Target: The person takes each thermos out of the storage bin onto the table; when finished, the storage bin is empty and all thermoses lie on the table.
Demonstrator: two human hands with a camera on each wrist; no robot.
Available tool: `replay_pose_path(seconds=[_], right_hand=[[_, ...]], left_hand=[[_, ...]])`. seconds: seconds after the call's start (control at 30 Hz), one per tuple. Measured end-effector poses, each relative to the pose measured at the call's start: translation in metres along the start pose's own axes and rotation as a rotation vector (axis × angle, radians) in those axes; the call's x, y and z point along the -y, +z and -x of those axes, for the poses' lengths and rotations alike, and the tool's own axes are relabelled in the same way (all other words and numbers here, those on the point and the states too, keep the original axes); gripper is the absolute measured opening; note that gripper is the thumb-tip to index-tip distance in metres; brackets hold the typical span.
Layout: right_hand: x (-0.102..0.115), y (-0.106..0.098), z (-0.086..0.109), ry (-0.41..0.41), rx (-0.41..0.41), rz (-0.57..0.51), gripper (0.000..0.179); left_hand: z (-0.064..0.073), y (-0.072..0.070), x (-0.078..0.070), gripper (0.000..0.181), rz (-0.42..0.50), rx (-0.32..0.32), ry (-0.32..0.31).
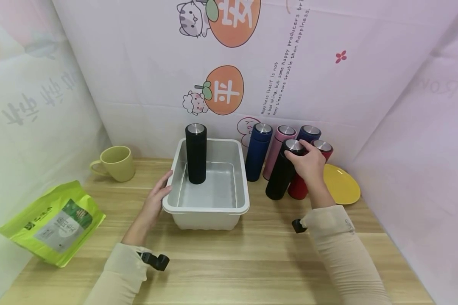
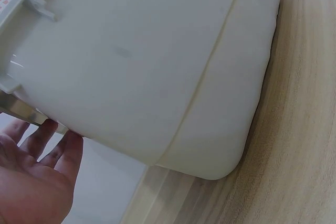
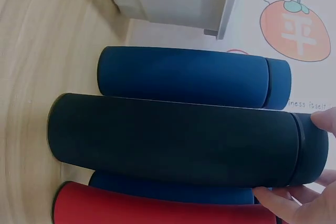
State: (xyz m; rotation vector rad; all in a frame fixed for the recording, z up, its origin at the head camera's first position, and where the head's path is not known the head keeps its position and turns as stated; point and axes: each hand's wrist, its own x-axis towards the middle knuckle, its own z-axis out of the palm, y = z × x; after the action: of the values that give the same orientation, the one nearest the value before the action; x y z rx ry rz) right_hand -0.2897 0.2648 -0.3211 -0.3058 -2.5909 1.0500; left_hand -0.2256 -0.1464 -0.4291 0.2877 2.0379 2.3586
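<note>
My right hand (image 1: 308, 163) pinches the lid end of a black thermos bottle (image 1: 279, 177) between thumb and fingers. In the right wrist view that black bottle (image 3: 173, 139) lies across the middle, the fingertips at its lid. Around it stand a dark blue bottle (image 1: 257, 156), a pink bottle (image 1: 273, 153), a second blue bottle (image 1: 310, 132) and a red bottle (image 1: 298, 188), partly hidden. At the left of the grey-white plastic bin (image 1: 206, 210), my left hand (image 1: 156, 199) touches the rim with extended fingers. Another black bottle (image 1: 196, 154) stands upright inside the bin, towards its back left.
A yellow plate (image 1: 343, 185) lies right of the bottles, by the right wall. On the left are a yellow-green mug (image 1: 118, 163) and a bright green pouch (image 1: 61, 224). White printed cloth (image 1: 145, 76) hangs behind the wooden table (image 1: 229, 262).
</note>
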Motion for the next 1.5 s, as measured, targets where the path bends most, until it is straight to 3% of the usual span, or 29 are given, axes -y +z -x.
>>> replay_pose_path(seconds=[0.23,0.4,0.57,0.73,0.9,1.13,1.5], right_hand=[[0.005,-0.005,-0.002,0.000,0.051,0.025,0.069],[0.016,-0.018,-0.002,-0.061,0.089,0.079,0.074],[0.045,-0.029,-0.005,-0.142,0.078,0.066,0.077],[0.081,-0.028,-0.010,-0.180,0.083,0.053,0.075],[0.112,-0.012,-0.015,-0.215,0.139,0.030,0.071],[0.144,0.025,-0.017,-0.273,0.196,0.017,0.069],[0.167,0.084,-0.016,-0.241,0.282,-0.079,0.068]], left_hand=[[-0.002,0.001,-0.001,0.052,0.012,0.000,0.013],[-0.004,0.002,0.000,0.053,0.028,0.012,0.016],[-0.005,0.002,0.000,0.053,0.032,0.015,0.024],[-0.005,0.000,-0.001,0.053,0.025,0.016,0.027],[-0.004,0.000,-0.001,0.053,0.022,0.016,0.034],[-0.003,-0.001,0.000,0.053,0.020,0.016,0.036],[-0.001,0.001,0.001,0.053,0.025,0.018,0.037]])
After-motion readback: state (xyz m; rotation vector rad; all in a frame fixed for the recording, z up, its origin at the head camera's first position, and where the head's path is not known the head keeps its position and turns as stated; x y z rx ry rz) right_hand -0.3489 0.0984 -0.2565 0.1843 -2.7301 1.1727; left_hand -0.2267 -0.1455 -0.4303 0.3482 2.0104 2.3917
